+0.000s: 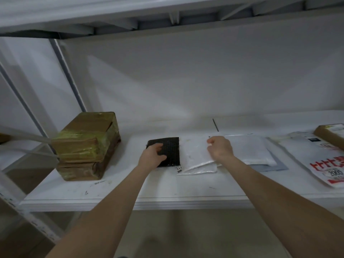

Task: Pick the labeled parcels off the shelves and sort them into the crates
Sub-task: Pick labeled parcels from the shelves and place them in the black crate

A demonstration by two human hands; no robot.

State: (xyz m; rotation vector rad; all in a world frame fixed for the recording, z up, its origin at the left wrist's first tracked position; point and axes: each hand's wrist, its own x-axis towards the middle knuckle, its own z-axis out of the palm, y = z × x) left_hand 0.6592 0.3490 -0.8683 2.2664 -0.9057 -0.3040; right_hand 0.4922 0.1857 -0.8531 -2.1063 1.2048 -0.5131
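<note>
Half hidden: label (178, 168) under black parcel (171, 148). Grip of left hand (153, 155) clasps that parcel; grip of right hand (220, 148) on white mailer (197, 161) unclear.

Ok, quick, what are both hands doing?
Left hand: grips the black parcel.
Right hand: curled, seems to pinch the white parcel.

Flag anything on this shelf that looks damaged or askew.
The two brown boxes at the left look battered: crumpled card, heavy yellowed tape, and the top one seems to sit slightly skewed on the lower. A small label pokes out at the near edge of the black parcel. Nothing is spilled.
</note>
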